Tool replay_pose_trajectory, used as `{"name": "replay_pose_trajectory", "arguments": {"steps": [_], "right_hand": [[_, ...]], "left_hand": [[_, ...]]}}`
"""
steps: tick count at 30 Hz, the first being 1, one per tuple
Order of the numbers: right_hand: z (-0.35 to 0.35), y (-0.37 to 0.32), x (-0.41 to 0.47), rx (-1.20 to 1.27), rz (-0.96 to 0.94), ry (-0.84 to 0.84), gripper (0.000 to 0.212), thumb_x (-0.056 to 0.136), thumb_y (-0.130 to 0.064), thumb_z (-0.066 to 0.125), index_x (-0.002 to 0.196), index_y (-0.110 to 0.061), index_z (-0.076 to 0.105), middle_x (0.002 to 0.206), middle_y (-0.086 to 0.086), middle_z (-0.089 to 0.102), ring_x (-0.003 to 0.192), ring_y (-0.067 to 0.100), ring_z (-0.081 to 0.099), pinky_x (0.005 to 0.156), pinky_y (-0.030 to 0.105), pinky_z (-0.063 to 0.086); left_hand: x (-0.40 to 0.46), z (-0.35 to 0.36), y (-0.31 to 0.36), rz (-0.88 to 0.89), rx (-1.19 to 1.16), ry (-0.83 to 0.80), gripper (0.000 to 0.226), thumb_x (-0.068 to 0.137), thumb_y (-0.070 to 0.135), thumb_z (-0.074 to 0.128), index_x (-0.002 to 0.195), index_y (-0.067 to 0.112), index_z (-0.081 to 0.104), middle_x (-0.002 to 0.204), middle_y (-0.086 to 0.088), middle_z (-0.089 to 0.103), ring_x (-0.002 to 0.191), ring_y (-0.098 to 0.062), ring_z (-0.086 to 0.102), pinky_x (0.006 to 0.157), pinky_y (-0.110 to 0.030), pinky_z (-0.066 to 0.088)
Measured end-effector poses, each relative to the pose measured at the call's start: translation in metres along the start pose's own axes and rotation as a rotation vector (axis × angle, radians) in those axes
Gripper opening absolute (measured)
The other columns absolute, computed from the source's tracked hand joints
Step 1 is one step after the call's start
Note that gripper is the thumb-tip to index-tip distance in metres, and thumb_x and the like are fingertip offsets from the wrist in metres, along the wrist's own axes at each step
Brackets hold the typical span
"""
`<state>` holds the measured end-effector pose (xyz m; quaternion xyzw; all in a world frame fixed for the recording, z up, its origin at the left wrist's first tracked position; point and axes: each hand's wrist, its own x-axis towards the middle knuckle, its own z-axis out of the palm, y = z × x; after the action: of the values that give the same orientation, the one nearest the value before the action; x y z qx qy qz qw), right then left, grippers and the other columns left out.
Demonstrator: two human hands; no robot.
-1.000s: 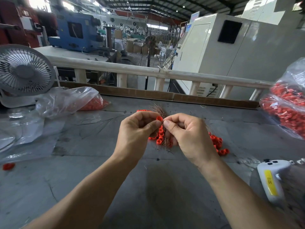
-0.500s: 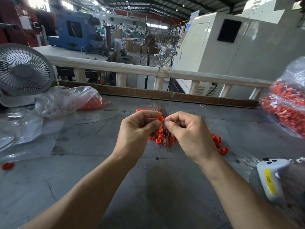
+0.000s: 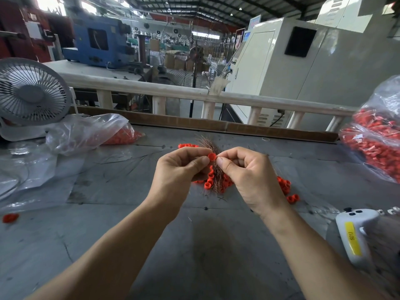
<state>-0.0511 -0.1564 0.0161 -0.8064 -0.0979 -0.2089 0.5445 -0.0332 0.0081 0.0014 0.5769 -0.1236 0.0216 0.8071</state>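
My left hand [image 3: 179, 172] pinches a small red plastic cap [image 3: 212, 157] between thumb and forefinger, a little above the grey table [image 3: 129, 224]. Right beside it, my right hand [image 3: 249, 176] pinches something thin at the cap's right side, most likely a single copper wire, too fine to make out. Below both hands lies a bundle of thin copper wires [image 3: 213, 174] with several loose red caps [image 3: 285, 187] scattered around it.
A clear bag with red caps [image 3: 91, 132] lies at the left next to a white desk fan [image 3: 30, 94]. A full bag of red parts [image 3: 376, 144] stands at the right. A white handheld device [image 3: 352, 232] lies near right. One stray red cap [image 3: 10, 217] sits far left.
Both hands stay together over the wire bundle, with only slight finger shifts at the red cap.
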Motion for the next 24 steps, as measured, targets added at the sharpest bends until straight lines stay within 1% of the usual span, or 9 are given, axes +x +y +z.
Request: {"name": "replay_pose_trajectory", "arguments": {"steps": [3,8,10,12,14,16,17,20,24], "right_hand": [[0.0000,-0.0003,0.0002,0.025,-0.006,-0.005,0.013,0.094,-0.016,0.074,0.083,-0.020,0.076,0.063,-0.010,0.069,0.057,-0.002,0.059,0.058,0.010,0.045],[-0.0011,-0.0013,0.0003,0.056,-0.001,-0.020,0.014,0.095,-0.015,0.072,0.082,-0.019,0.076,0.060,-0.013,0.065,0.055,-0.002,0.057,0.056,0.009,0.043],[-0.0011,-0.0023,-0.0004,0.076,0.013,-0.026,0.015,0.096,-0.015,0.071,0.082,-0.018,0.075,0.058,-0.015,0.064,0.053,-0.002,0.057,0.055,0.008,0.043],[-0.0006,-0.0022,-0.0004,0.104,0.043,-0.040,0.015,0.098,-0.013,0.068,0.084,-0.016,0.074,0.056,-0.015,0.061,0.051,-0.002,0.054,0.053,0.008,0.041],[-0.0001,-0.0004,0.0006,0.130,0.091,-0.059,0.016,0.101,-0.012,0.062,0.089,-0.014,0.073,0.055,-0.014,0.056,0.050,0.000,0.048,0.050,0.012,0.037],[0.0001,0.0009,0.0007,0.130,0.128,-0.077,0.019,0.102,-0.010,0.057,0.092,-0.014,0.073,0.057,-0.006,0.052,0.050,0.006,0.044,0.046,0.015,0.036],[-0.0002,0.0010,0.0003,0.131,0.137,-0.085,0.020,0.103,-0.009,0.055,0.094,-0.014,0.073,0.058,-0.004,0.053,0.050,0.007,0.046,0.044,0.015,0.036],[-0.0010,-0.0017,-0.0020,0.205,0.153,-0.111,0.020,0.105,-0.005,0.052,0.100,-0.010,0.071,0.059,-0.006,0.065,0.049,0.005,0.062,0.042,0.013,0.043],[0.0017,-0.0031,-0.0027,0.210,0.171,-0.151,0.016,0.106,-0.008,0.054,0.107,-0.012,0.068,0.073,0.006,0.075,0.055,0.015,0.069,0.045,0.022,0.046]], "left_hand": [[0.0010,-0.0009,-0.0006,-0.026,-0.024,-0.009,0.016,0.089,0.001,0.070,0.096,0.012,0.080,0.094,-0.016,0.078,0.078,-0.022,0.069,0.078,-0.032,0.063],[0.0026,-0.0025,-0.0010,-0.056,-0.028,-0.026,0.020,0.084,0.009,0.073,0.102,0.013,0.081,0.097,-0.018,0.077,0.078,-0.021,0.069,0.077,-0.030,0.061],[0.0027,-0.0027,-0.0005,-0.065,-0.039,-0.036,0.023,0.078,0.015,0.074,0.101,0.013,0.081,0.095,-0.017,0.077,0.077,-0.020,0.069,0.075,-0.029,0.061],[0.0027,-0.0024,-0.0001,-0.072,-0.060,-0.045,0.023,0.075,0.017,0.075,0.097,0.014,0.082,0.092,-0.015,0.077,0.075,-0.019,0.069,0.073,-0.027,0.060],[0.0030,-0.0022,-0.0002,-0.078,-0.088,-0.047,0.022,0.074,0.015,0.075,0.096,0.013,0.081,0.089,-0.014,0.076,0.075,-0.020,0.068,0.072,-0.028,0.060],[0.0037,-0.0030,-0.0001,-0.082,-0.100,-0.045,0.022,0.075,0.014,0.075,0.096,0.012,0.080,0.090,-0.014,0.075,0.076,-0.021,0.069,0.073,-0.028,0.060],[0.0040,-0.0036,0.0000,-0.084,-0.102,-0.045,0.021,0.076,0.014,0.075,0.096,0.012,0.080,0.090,-0.015,0.075,0.077,-0.022,0.069,0.073,-0.028,0.060],[0.0040,-0.0041,0.0008,-0.083,-0.108,-0.049,0.021,0.076,0.015,0.075,0.097,0.010,0.079,0.094,-0.017,0.075,0.079,-0.024,0.070,0.074,-0.030,0.061],[0.0033,-0.0034,0.0022,-0.079,-0.121,-0.056,0.027,0.075,0.016,0.075,0.101,0.006,0.076,0.090,-0.016,0.075,0.079,-0.024,0.073,0.070,-0.030,0.060]]}}
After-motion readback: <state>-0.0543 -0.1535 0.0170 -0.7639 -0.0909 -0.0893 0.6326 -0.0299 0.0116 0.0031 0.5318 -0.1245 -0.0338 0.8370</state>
